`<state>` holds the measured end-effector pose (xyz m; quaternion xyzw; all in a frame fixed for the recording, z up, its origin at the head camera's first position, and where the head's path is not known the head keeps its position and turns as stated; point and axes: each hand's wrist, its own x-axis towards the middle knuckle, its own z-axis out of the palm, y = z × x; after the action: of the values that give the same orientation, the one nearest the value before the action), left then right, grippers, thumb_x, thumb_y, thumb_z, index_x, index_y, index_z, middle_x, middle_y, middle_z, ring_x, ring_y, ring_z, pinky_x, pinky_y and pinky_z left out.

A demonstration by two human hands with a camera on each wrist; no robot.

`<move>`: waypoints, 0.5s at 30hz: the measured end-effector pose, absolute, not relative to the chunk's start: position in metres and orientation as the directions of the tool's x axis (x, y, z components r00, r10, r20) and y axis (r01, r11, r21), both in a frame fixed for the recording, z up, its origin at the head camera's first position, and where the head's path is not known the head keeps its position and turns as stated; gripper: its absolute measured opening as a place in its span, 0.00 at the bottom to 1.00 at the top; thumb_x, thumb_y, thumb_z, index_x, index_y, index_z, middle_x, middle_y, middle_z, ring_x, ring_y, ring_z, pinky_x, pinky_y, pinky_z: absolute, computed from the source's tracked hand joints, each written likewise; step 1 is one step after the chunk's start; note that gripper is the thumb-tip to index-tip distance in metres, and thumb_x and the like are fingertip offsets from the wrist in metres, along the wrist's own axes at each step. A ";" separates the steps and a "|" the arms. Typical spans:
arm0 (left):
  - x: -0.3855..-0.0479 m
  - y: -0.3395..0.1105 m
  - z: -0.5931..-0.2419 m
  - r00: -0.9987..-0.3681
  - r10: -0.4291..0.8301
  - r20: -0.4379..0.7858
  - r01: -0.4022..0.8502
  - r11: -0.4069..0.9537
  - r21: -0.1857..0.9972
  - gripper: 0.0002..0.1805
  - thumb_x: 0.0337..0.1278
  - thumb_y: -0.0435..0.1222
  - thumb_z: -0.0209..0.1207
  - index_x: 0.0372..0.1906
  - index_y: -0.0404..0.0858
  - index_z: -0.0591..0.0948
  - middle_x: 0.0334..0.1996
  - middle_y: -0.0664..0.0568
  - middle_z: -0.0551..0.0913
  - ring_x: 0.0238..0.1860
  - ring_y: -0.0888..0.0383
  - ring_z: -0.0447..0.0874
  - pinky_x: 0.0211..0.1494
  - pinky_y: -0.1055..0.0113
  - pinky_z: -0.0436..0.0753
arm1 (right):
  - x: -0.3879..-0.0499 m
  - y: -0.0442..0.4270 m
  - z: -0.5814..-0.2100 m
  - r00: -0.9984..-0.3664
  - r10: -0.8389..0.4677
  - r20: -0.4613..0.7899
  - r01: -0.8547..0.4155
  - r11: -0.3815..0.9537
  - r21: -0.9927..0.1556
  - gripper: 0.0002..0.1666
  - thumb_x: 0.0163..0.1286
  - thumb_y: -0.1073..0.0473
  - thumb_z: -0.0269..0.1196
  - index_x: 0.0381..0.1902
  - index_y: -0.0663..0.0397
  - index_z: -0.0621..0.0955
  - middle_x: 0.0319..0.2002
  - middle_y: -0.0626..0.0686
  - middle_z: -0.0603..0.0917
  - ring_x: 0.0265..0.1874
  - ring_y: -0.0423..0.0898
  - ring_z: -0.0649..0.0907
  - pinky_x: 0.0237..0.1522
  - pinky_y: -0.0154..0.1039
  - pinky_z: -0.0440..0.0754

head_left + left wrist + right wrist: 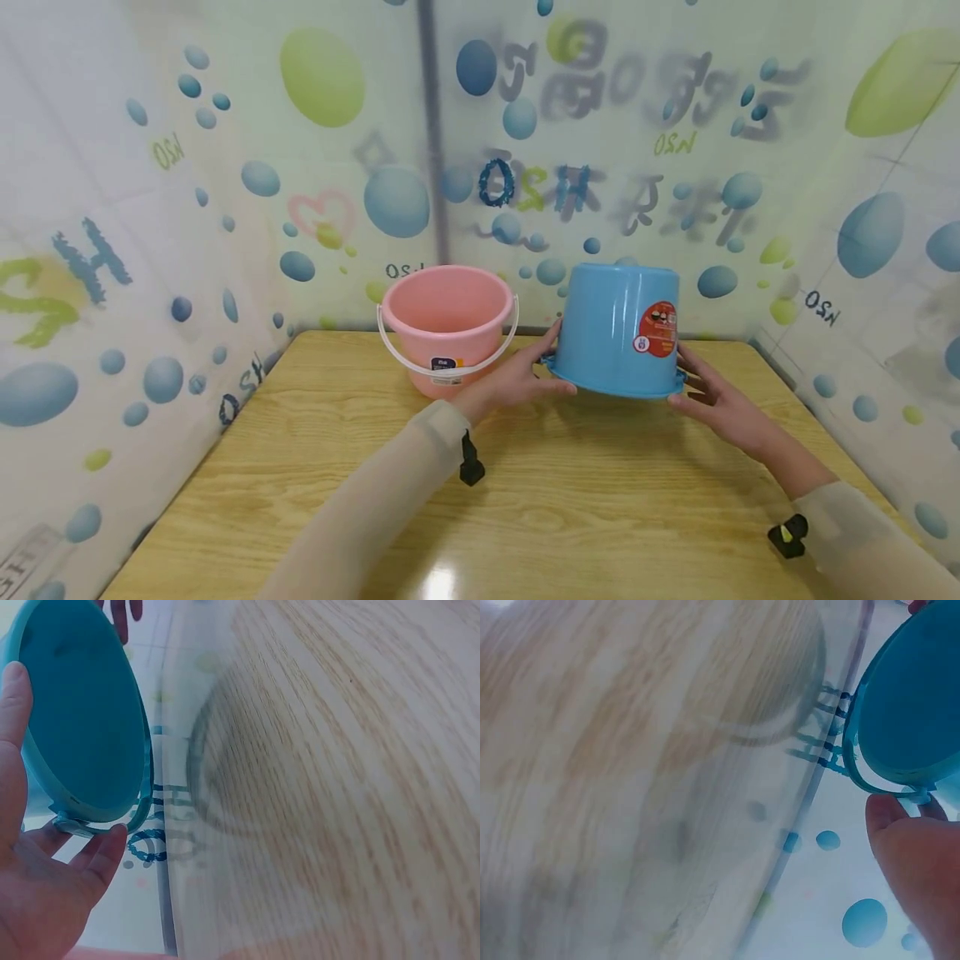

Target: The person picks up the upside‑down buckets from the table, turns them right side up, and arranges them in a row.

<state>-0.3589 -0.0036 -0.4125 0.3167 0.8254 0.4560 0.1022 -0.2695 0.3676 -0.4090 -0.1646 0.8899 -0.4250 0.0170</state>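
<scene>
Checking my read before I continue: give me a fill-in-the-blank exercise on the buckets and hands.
1. The left hand and right hand hold the blue bucket upside ____.
2. The pink bucket stands on the table, open end facing ____.
3. The pink bucket's handle is coloured ____.
4. The hand nearer the pink bucket is the ____ one.
Missing words: down; up; white; left.
</scene>
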 end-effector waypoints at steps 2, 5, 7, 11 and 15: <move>-0.358 -0.005 -0.412 -0.787 0.606 0.117 0.429 0.401 0.809 0.63 0.67 0.56 0.74 0.86 0.79 0.36 0.86 0.47 0.66 0.83 0.43 0.70 0.82 0.44 0.75 | -0.269 0.365 -0.408 -0.947 -0.304 0.107 -0.274 0.582 -0.766 0.54 0.88 0.51 0.60 0.92 0.37 0.37 0.88 0.73 0.48 0.79 0.85 0.61 0.73 0.70 0.77; -0.356 -0.008 -0.411 -0.797 0.594 0.109 0.423 0.420 0.802 0.61 0.69 0.58 0.72 0.86 0.81 0.36 0.85 0.48 0.68 0.78 0.43 0.74 0.76 0.47 0.79 | -0.268 0.362 -0.405 -0.950 -0.294 0.102 -0.262 0.579 -0.772 0.54 0.88 0.50 0.59 0.92 0.36 0.37 0.88 0.73 0.49 0.79 0.83 0.61 0.72 0.79 0.71; -0.354 -0.010 -0.409 -0.798 0.592 0.108 0.421 0.421 0.803 0.60 0.69 0.59 0.71 0.85 0.82 0.36 0.85 0.48 0.69 0.75 0.43 0.76 0.73 0.47 0.82 | -0.268 0.359 -0.403 -0.952 -0.290 0.103 -0.260 0.580 -0.772 0.53 0.88 0.50 0.59 0.92 0.37 0.37 0.87 0.74 0.50 0.78 0.82 0.62 0.72 0.79 0.73; -0.352 -0.015 -0.407 -0.786 0.607 0.121 0.430 0.396 0.811 0.56 0.73 0.60 0.67 0.85 0.82 0.37 0.85 0.48 0.68 0.77 0.44 0.76 0.72 0.48 0.83 | -0.267 0.358 -0.400 -0.953 -0.283 0.113 -0.262 0.574 -0.776 0.51 0.89 0.51 0.57 0.92 0.38 0.38 0.86 0.74 0.52 0.77 0.79 0.65 0.67 0.57 0.83; -0.353 -0.017 -0.407 -0.774 0.614 0.151 0.447 0.362 0.818 0.52 0.75 0.61 0.65 0.85 0.81 0.39 0.86 0.53 0.66 0.83 0.51 0.70 0.78 0.45 0.77 | -0.266 0.357 -0.399 -0.949 -0.289 0.127 -0.272 0.545 -0.793 0.48 0.91 0.51 0.54 0.92 0.39 0.39 0.86 0.74 0.52 0.75 0.75 0.67 0.56 0.30 0.81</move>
<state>-0.3525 -0.0167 -0.4073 0.3235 0.8203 0.4629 0.0904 -0.2663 0.3574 -0.3986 -0.1598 0.8787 -0.4497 0.0093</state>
